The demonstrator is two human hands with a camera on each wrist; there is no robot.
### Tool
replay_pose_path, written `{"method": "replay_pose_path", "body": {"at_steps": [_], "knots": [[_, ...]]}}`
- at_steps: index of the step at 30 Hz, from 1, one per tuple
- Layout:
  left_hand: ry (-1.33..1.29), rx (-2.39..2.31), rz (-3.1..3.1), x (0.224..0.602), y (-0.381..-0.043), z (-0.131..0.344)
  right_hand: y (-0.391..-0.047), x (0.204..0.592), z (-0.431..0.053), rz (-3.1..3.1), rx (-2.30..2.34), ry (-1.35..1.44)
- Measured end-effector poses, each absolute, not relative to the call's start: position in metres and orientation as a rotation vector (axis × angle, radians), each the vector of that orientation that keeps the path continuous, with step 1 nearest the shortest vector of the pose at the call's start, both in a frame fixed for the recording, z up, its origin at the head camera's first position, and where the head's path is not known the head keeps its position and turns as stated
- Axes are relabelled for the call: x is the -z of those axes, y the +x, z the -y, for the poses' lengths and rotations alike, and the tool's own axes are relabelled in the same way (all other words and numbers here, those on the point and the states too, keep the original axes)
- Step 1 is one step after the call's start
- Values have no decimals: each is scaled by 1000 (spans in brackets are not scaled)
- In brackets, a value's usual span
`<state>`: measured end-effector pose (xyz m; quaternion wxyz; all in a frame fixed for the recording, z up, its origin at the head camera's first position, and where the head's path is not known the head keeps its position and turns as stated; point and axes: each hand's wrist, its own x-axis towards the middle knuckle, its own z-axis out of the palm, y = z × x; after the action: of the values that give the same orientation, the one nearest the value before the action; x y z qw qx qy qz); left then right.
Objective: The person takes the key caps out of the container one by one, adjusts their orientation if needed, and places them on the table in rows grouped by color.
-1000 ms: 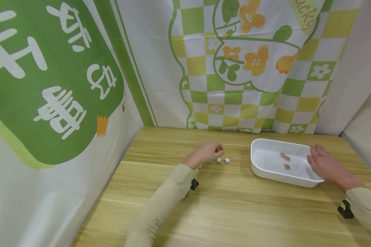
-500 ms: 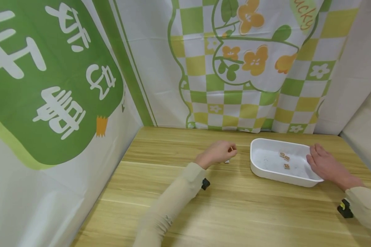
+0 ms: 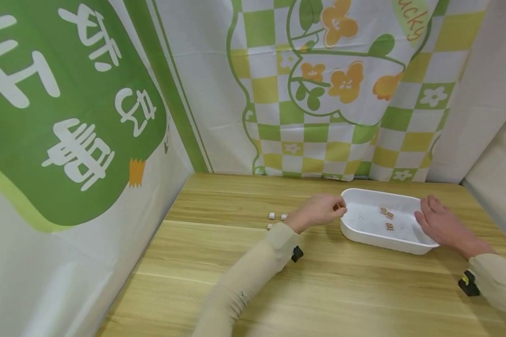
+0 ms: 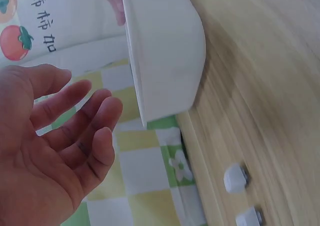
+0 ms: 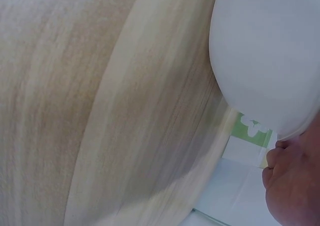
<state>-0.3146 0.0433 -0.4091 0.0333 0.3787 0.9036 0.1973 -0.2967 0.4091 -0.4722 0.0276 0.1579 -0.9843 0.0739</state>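
My left hand (image 3: 320, 209) hovers at the left end of a white rectangular tray (image 3: 375, 239). In the left wrist view, the fingers (image 4: 102, 146) are loosely bent beside the tray's outer wall (image 4: 167, 60), with nothing visible between thumb and fingertips. My right hand (image 3: 440, 222) rests on the tray's right end, its fingers lying over the rim; the right wrist view shows part of it (image 5: 295, 181) against the tray (image 5: 265, 55). Inside the tray sit three small tan square pieces (image 3: 390, 226) with reddish marks.
Left of the tray, small white pieces like keycaps (image 3: 271, 216) lie on the wooden table (image 3: 341, 290), partly behind the left hand and sleeve. Two white pieces (image 4: 235, 178) show near the tray in the left wrist view. A checkered cloth (image 3: 320, 131) hangs behind the table.
My left hand has moved right, from above the small white pieces to the tray's left rim, uncovering two pieces behind it. The right hand stays on the tray.
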Motion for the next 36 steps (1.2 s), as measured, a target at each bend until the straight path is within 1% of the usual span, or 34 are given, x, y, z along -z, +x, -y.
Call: {"method": "replay_pose_path", "body": {"at_steps": [7,20,26,36], "knots": [[1264,-574,-2785,414,-313,-68,-297,473,-409,3040,-214,494],[1217,-652,-2753,425,-316,-118,-297,470,-408,3096,-285,482],[1117,-657,-2736,432,-317,-139,-298,472,-410,3062,-252,473],[969,-611,-2723,449,-325,-162,-297,468,-409,3108,-274,463]]}}
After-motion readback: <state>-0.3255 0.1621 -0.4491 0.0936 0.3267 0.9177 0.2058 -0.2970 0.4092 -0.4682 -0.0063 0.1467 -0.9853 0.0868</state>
